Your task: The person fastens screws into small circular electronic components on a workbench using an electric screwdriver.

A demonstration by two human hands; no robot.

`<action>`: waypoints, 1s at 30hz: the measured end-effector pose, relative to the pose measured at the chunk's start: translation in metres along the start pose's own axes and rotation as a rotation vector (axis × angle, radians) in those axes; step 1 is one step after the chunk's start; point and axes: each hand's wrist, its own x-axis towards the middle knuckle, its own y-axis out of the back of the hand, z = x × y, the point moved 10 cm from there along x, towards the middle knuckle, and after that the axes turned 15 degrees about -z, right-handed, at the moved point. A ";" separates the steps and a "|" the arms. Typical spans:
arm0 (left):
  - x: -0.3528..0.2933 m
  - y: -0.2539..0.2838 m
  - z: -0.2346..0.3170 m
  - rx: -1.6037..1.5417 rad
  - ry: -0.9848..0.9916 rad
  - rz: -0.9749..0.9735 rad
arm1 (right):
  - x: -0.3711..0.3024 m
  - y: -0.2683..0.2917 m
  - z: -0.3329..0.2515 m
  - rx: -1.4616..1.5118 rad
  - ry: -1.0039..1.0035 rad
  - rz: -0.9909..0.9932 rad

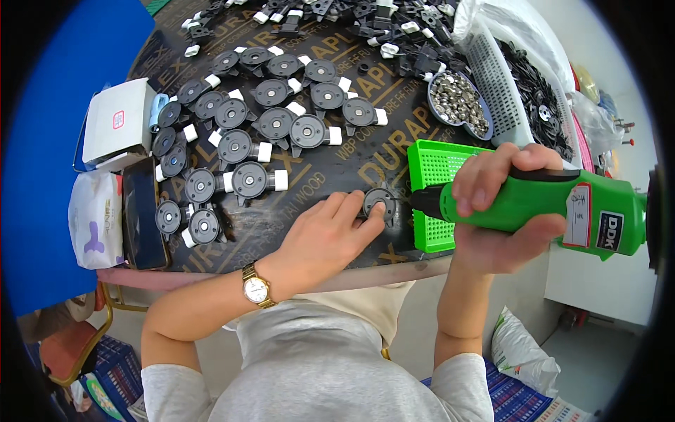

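My left hand [318, 238] has its fingers and thumb closed on a black round plastic part [378, 202] that rests on the table, with its thumb on the disc's face. Raised at the right, my right hand [492, 204] is wrapped round a green electric screwdriver [538, 199]. The black nose of the tool points left toward the held part, apart from it; the bit is too thin to make out clearly. To the left lie several similar black discs [251, 180], most with a white block on a side stem.
A bright green perforated tray [434, 239] sits under the screwdriver's nose. Behind it are a bowl of small silver metal pieces [460, 102] and a white basket [490, 81] of black parts. More black-and-white parts [383, 21] heap at the back. A white box [118, 126] and phone [145, 214] lie left.
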 end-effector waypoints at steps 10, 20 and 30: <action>0.001 -0.001 -0.002 -0.023 0.021 -0.011 | 0.005 -0.007 0.007 -0.091 -0.062 0.020; -0.006 0.003 -0.004 -0.017 0.024 0.037 | 0.016 -0.030 0.021 -0.356 -0.217 0.123; -0.006 0.000 0.000 0.007 0.012 0.145 | 0.007 -0.017 0.019 -0.506 -0.367 0.389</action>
